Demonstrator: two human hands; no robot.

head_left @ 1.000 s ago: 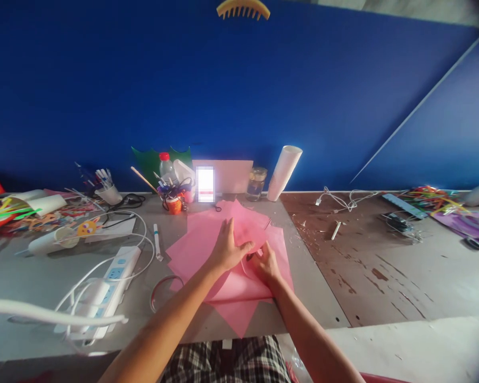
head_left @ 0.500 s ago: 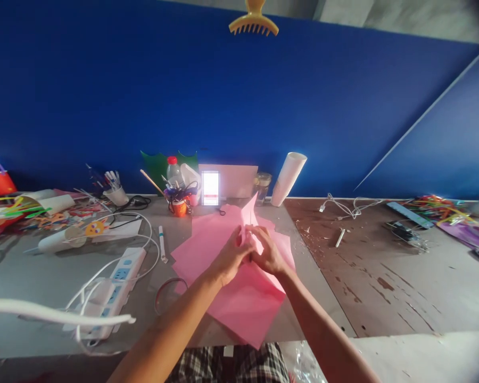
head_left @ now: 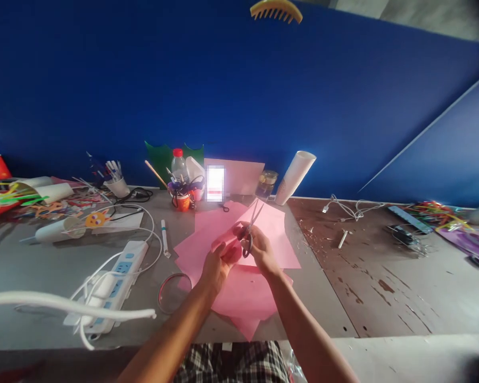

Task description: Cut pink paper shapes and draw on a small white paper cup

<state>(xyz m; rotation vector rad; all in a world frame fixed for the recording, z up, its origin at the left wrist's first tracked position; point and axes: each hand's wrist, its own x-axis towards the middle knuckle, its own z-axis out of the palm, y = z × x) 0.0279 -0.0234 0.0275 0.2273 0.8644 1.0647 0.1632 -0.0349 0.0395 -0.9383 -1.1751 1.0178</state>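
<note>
From the head view, our left hand [head_left: 219, 260] pinches a pink paper piece [head_left: 223, 242] above the pink sheets [head_left: 271, 234] on the bench [head_left: 35, 276], while our right hand [head_left: 259, 250], fingers closed through its handles, holds scissors [head_left: 250, 229] open-bladed beside it, seemingly mid-cut.

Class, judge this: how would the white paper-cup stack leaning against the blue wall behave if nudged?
The cup stack is tall, narrow and tilted, so it would probably topple easily. Being round, it may roll across the table.
</note>
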